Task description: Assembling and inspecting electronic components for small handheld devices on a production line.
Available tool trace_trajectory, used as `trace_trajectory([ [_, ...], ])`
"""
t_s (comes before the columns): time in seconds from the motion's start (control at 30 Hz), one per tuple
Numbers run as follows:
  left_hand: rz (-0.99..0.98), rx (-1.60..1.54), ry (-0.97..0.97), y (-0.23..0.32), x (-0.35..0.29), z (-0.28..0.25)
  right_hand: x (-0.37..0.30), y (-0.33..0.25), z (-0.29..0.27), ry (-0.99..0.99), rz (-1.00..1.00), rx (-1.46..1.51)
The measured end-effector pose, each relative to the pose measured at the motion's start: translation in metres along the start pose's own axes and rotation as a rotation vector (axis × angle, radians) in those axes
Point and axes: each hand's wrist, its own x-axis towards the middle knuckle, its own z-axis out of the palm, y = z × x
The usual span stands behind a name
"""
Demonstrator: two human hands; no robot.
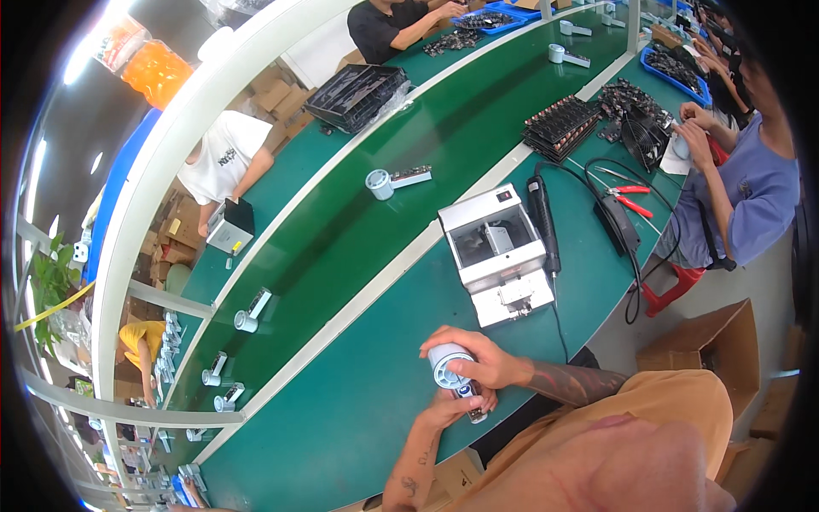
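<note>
Both my hands are on a pale blue-grey housing (448, 358) with a round head and a short handle; it looks like a handheld fan body. My right hand (488, 360) wraps the round head, thumb across its rim. My left hand (445, 410) grips the handle from below, where dark parts show in its open side. Beyond my hands stands a silver-white screw feeder (493, 243) with a see-through cover. A black electric screwdriver (543, 224) lies along its right side, its cable trailing over the table edge.
The green conveyor (341, 230) carries similar pale housings (381, 183). Right of the feeder lie red-handled pliers (633, 190), a black power adapter (616, 224) and stacked dark trays (559, 128). A co-worker in purple (759, 192) sits at the right. A cardboard box (708, 346) stands beside me.
</note>
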Motion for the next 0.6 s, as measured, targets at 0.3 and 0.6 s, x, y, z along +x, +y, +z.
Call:
trace_trajectory([
  [0.3, -0.002, -0.029, 0.036, 0.009, 0.004, 0.005, 0.005, 0.001, -0.002, 0.06, 0.02, 0.039],
  [0.6, -0.001, -0.08, 0.037, 0.0, 0.0, 0.0, 0.003, 0.001, 0.003, 0.055, 0.088, 0.073],
])
